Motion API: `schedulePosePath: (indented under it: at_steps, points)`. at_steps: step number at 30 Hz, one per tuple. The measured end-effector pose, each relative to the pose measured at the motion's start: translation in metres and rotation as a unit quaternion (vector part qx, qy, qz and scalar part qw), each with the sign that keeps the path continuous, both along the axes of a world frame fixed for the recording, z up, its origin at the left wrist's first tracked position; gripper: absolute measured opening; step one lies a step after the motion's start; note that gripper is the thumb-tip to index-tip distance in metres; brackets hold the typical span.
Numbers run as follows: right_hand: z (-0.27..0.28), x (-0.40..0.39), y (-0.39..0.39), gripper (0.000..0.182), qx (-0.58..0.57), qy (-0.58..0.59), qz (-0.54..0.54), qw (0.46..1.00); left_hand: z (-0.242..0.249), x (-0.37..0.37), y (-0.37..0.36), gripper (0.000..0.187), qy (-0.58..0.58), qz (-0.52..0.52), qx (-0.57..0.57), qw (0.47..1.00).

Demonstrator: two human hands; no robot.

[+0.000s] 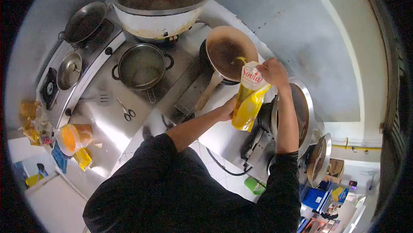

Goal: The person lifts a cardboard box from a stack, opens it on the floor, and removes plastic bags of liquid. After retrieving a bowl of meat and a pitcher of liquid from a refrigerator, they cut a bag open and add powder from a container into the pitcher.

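Both my hands hold a yellow cooking oil pouch with a white top marked "Sovia". My right hand is closed on its upper corner, and my left hand grips its lower side, the fingers partly hidden behind the pouch. The pouch tilts over the near rim of a frying pan, and a yellow stream of oil runs from its top into the pan. This pan has a dark, browned inside and a light handle pointing toward me. It sits on a stove.
A large white pot stands at the back. Left of the frying pan are a two-handled pot, scissors, a slotted spatula and an orange tub. More pans rest on the left stove. A big wok stands right.
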State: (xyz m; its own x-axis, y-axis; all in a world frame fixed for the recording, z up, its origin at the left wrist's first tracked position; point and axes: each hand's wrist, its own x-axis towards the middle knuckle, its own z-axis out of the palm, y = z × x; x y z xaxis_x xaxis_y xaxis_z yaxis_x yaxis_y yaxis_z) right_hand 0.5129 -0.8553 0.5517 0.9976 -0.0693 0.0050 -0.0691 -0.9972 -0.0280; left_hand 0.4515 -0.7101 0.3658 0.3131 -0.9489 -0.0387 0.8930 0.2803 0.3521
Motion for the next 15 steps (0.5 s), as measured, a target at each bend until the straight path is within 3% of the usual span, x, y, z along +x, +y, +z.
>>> schedulePosePath:
  at_steps: [5,8,11,15]
  points:
    - [-0.025,0.028,-0.036,0.031,-0.005,0.007,-0.013,1.0,0.009,0.001,-0.018,0.048,0.054,-0.001,0.003,0.999]
    - [-0.009,0.035,-0.038,0.032,0.001,0.062,-0.022,0.998,0.039,0.0,-0.008,0.045,0.086,-0.039,-0.07,0.993]
    - [-0.002,0.045,-0.049,0.04,-0.011,0.137,-0.031,0.99,0.039,-0.003,-0.023,0.039,0.118,-0.058,-0.045,0.99]
    - [0.001,0.053,-0.064,0.032,0.001,0.061,0.02,0.998,0.05,0.0,-0.036,0.04,0.123,-0.054,-0.047,0.99]
